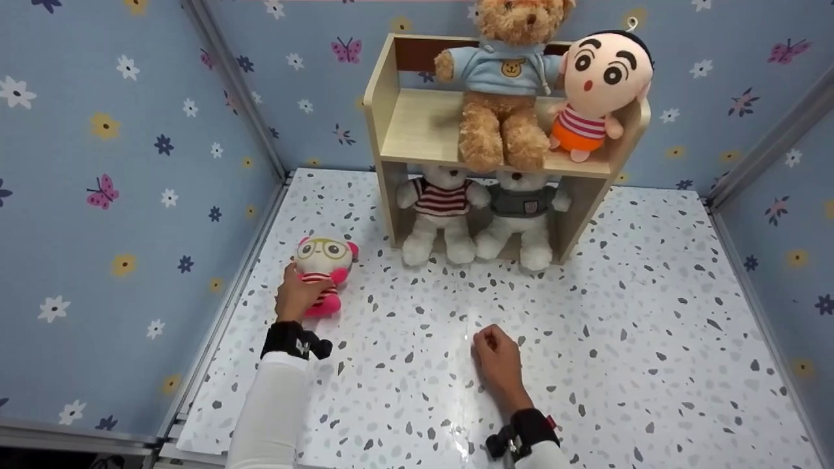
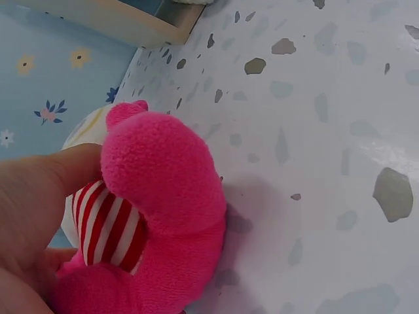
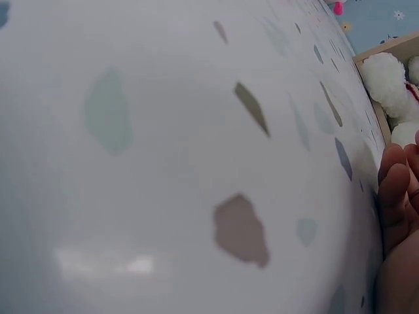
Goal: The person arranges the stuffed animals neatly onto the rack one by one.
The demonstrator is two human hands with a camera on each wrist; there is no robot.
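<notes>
A small pink plush doll (image 1: pixel 322 273) with a white face, glasses and a red-striped shirt sits on the speckled floor at the left. My left hand (image 1: pixel 296 294) grips its body from behind; in the left wrist view the thumb presses the striped shirt (image 2: pixel 108 229) beside the pink limbs (image 2: pixel 163 196). My right hand (image 1: pixel 496 355) rests on the floor in the middle, fingers curled, holding nothing; the right wrist view shows its fingertips (image 3: pixel 396 196) on the white surface.
A wooden shelf (image 1: pixel 417 130) stands at the back. A brown teddy bear (image 1: pixel 502 85) and a big-headed boy doll (image 1: pixel 599 91) sit on top. Two white bears (image 1: pixel 443 215) (image 1: pixel 521 218) sit underneath. Flowered blue walls enclose three sides.
</notes>
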